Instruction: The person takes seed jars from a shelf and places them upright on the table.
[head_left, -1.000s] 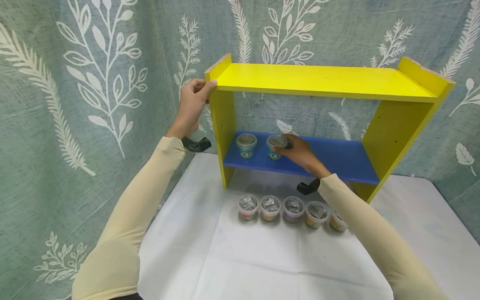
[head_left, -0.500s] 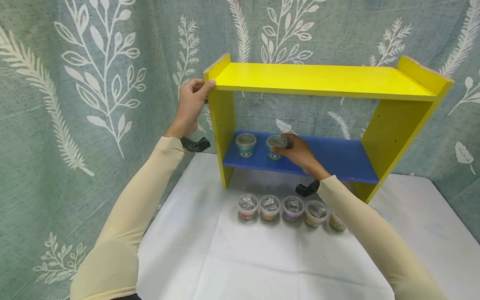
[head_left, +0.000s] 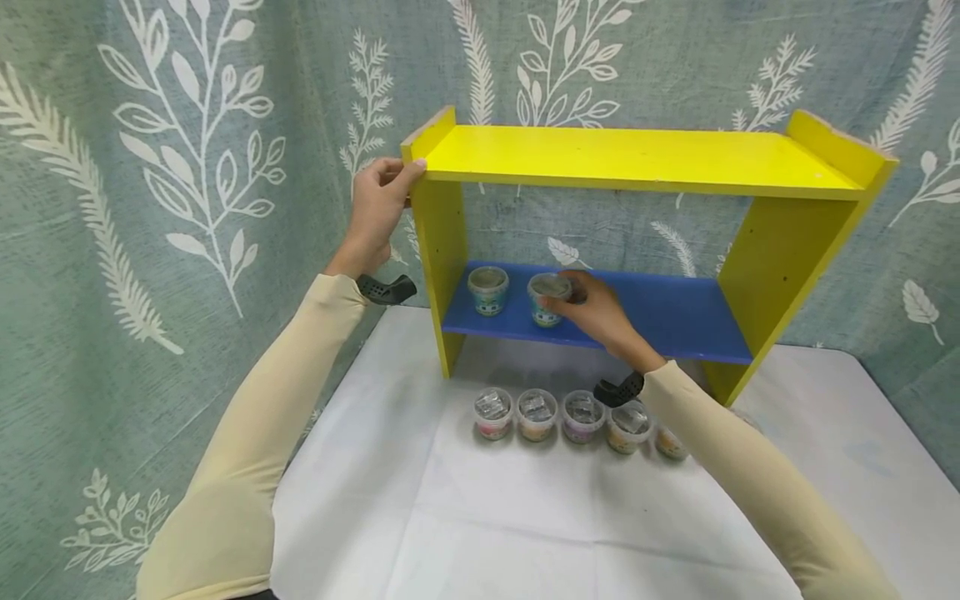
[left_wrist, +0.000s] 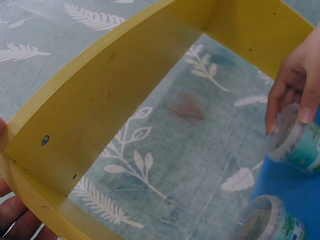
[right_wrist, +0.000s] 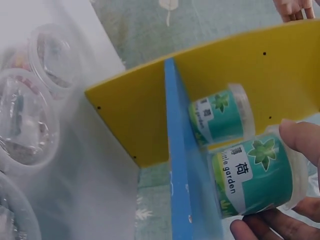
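Observation:
A yellow shelf unit [head_left: 645,158] with a blue lower board [head_left: 675,312] stands on a white table. My left hand [head_left: 378,204] grips the unit's top left corner, thumb on the front edge. My right hand [head_left: 588,308] holds a small clear tub with a teal label [head_left: 546,298] [right_wrist: 252,175] on the blue board, fingers round its rim. A matching tub [head_left: 487,289] [right_wrist: 220,117] stands just left of it on the board. The left wrist view shows the held tub [left_wrist: 295,145] and the second tub [left_wrist: 270,220].
Several small clear tubs [head_left: 536,414] stand in a row on the white tablecloth [head_left: 487,517] in front of the shelf; my right forearm crosses over the rightmost ones. A grey-green leaf-print curtain [head_left: 187,167] hangs behind and to the left.
The right hand has drawn slightly back and lower while keeping hold of the tub. The left hand stays on the shelf corner.

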